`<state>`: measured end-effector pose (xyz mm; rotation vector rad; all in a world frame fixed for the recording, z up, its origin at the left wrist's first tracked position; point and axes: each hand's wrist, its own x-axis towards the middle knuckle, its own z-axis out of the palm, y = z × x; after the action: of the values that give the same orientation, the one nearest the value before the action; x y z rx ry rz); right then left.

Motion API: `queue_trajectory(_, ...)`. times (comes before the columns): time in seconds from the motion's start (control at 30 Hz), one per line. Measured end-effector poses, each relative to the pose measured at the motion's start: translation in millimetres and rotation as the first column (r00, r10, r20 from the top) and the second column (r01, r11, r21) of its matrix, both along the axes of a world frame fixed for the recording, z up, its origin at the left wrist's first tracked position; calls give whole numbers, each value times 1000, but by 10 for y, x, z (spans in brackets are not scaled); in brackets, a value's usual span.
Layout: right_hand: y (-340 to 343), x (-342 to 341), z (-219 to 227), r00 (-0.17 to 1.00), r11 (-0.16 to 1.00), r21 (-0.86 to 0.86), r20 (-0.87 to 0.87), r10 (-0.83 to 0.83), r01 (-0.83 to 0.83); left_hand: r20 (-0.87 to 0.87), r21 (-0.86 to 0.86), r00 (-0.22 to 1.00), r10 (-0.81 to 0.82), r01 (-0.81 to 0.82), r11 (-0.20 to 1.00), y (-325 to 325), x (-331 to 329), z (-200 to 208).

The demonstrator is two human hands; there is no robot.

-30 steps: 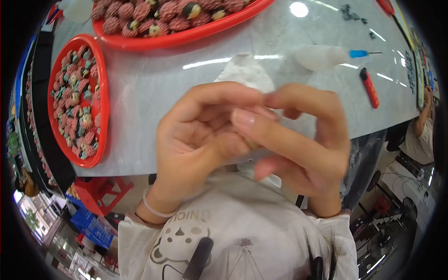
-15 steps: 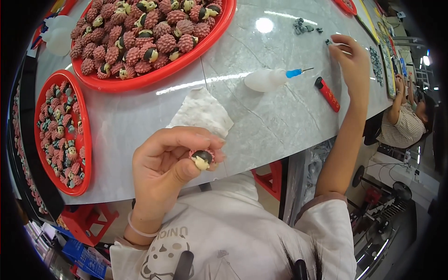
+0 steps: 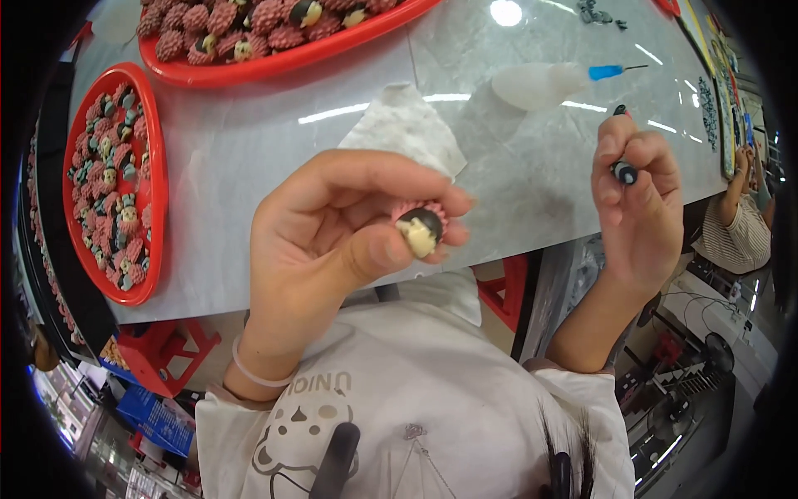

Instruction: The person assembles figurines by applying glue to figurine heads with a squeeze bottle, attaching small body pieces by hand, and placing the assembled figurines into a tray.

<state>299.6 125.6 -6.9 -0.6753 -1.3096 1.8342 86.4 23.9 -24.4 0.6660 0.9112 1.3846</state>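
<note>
My left hand (image 3: 320,229) is closed, pinching a small figurine (image 3: 421,229) between thumb and fingers. The figurine has a bumpy pink body, a black cap-like part and a cream front. To its right, my raised right hand (image 3: 644,195) grips a tiny dark piece (image 3: 623,172) with a pale grey band between thumb and fingertips. The two hands are apart, near the table's front edge. Behind my right hand, only the dark end of a lighter (image 3: 621,110) and a bit of red show. A white squeeze bottle (image 3: 536,86) with a blue needle tip lies beyond.
A large red tray (image 3: 274,71) of similar figurines stands at the back left. Another red tray (image 3: 158,208) holds figurines with grey parts. Crumpled white tissue (image 3: 407,129) lies behind my left hand. Small dark pieces (image 3: 598,14) are at the back. Another person (image 3: 731,233) sits far right.
My right hand has come back from the far right of the table, now showing the tiny dark piece. My left hand has shifted right and up with the figurine. The view has tilted.
</note>
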Motion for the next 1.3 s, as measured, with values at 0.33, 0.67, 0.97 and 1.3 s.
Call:
queue_trajectory(0.33, -422, -529, 64, 994, 993, 117, 104, -35, 22, 46, 63, 999, 12, -15, 998, -17, -2, -31)
queue_trajectory(0.67, -471, -668, 18, 962, 721, 692, 182, -205, 23, 25, 18, 997, 67, -68, 998, -35, 0, -36)
queue_trajectory(0.97, -465, -677, -15, 949, 571, 821, 185, -254, -7, 13, -20, 998, 62, -62, 998, -34, -13, -36)
queue_trajectory(1.3, -446, -749, -32, 931, 617, 786, 188, -314, 49, -199, 164, 976, 85, -53, 985, -11, -41, -79)
